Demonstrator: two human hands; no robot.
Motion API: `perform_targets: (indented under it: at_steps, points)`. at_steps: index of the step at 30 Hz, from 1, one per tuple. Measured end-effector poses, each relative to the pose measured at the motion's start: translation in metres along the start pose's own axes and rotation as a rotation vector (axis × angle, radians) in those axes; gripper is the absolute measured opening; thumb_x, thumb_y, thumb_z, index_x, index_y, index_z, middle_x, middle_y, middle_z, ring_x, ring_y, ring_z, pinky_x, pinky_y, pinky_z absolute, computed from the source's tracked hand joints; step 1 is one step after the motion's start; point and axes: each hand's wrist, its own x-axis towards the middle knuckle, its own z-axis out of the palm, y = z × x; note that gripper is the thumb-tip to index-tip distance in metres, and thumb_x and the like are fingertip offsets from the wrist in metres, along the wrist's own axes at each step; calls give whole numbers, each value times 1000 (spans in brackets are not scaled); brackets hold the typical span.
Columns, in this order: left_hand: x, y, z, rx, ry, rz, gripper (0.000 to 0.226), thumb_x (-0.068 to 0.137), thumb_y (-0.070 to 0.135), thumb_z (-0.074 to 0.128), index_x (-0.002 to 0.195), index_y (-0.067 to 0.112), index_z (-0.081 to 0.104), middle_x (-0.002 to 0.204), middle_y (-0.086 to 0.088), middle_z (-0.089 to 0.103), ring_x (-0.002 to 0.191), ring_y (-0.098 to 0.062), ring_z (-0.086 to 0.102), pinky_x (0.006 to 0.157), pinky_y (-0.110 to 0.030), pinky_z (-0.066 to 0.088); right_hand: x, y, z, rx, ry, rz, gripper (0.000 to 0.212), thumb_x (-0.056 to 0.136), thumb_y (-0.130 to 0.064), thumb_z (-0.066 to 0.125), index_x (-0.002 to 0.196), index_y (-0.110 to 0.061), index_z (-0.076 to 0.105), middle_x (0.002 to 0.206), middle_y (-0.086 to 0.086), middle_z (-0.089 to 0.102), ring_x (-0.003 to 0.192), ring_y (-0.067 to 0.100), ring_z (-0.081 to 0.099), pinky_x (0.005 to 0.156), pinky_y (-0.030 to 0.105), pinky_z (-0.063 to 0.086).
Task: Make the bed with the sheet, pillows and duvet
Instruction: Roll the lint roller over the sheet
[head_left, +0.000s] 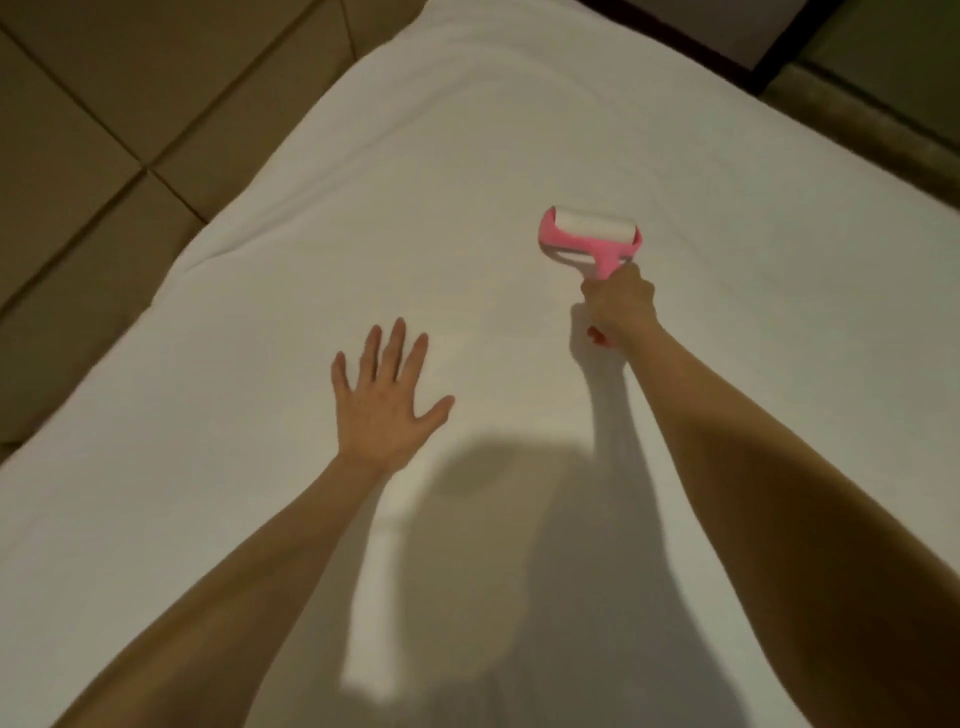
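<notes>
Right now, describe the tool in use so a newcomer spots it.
Start at the broad white sheet. Right of centre, the right hand grips a lint roller. Its pink frame is the only bright colour; the left hand, flat on the sheet, holds nothing.

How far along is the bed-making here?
Done: the white sheet lies spread and fairly smooth over the mattress. In hand: the right hand grips a pink lint roller against the sheet, while the left hand lies flat on the fabric. Left: no pillows or duvet are in view on this part of the bed, so those steps seem not yet done.
</notes>
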Motion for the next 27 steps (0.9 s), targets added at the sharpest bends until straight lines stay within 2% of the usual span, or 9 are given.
perform_targets:
  at_steps: [4, 7, 11, 14, 17, 20, 21, 25, 27]
  points:
    - [6, 1, 10, -32, 45, -11, 73, 86, 65, 29, 149, 29, 23, 160, 2, 14, 147, -24, 11, 112, -56, 8, 42, -20, 3, 57, 44, -42, 46, 94, -19, 46, 136, -5, 37, 128, 17, 52, 111, 32, 58, 86, 37, 52]
    - [9, 1, 16, -43, 76, -14, 72, 85, 62, 33, 147, 27, 28, 159, -1, 19, 146, -25, 16, 110, -57, 11, 67, -33, 8, 81, 110, -64, 41, 95, -16, 44, 134, -6, 38, 126, 11, 53, 105, 23, 56, 61, 15, 38]
    - [13, -1, 22, -77, 116, -5, 69, 83, 58, 40, 145, 26, 34, 157, -3, 23, 145, -26, 19, 109, -58, 13, 89, -51, 9, 48, 156, -111, 37, 95, -16, 44, 130, -5, 40, 125, 12, 54, 105, 24, 56, 70, 24, 39]
    - [14, -3, 25, -88, 150, 5, 68, 83, 55, 42, 142, 24, 39, 156, -4, 27, 144, -28, 23, 108, -59, 15, 101, -65, 7, 76, 160, -135, 39, 96, -13, 43, 133, -3, 38, 126, 12, 53, 103, 23, 56, 59, 18, 41]
    - [13, -4, 32, -51, 194, 23, 66, 85, 54, 41, 142, 21, 42, 155, -5, 29, 143, -29, 24, 108, -60, 15, 110, -74, 5, 79, 167, -146, 42, 96, -14, 43, 136, -4, 36, 126, 12, 52, 107, 24, 57, 60, 18, 41]
    - [15, -5, 34, -14, 226, 29, 66, 86, 54, 41, 142, 20, 43, 154, -6, 30, 142, -30, 26, 108, -60, 17, 114, -71, 3, 45, 164, -160, 40, 96, -9, 42, 135, -3, 36, 119, 11, 50, 95, 18, 54, 38, 4, 34]
    - [15, -5, 35, -5, 228, 30, 66, 86, 54, 41, 142, 20, 43, 154, -6, 30, 142, -30, 27, 108, -60, 18, 113, -70, 3, 38, 172, -161, 39, 95, -9, 43, 134, -3, 37, 122, 12, 49, 96, 17, 52, 37, 5, 33]
    - [15, -5, 35, -21, 211, 40, 66, 86, 54, 41, 142, 19, 43, 155, -6, 29, 143, -30, 25, 107, -61, 16, 104, -58, -1, -88, 175, -143, 42, 95, -18, 47, 133, -5, 38, 130, 13, 51, 114, 27, 54, 69, 23, 38]
    - [16, -5, 34, -49, 191, 35, 68, 86, 55, 39, 143, 19, 41, 156, -5, 26, 144, -30, 22, 108, -60, 14, 94, -48, -4, -122, 160, -132, 42, 95, -22, 48, 131, -4, 40, 129, 16, 52, 114, 32, 55, 76, 31, 40]
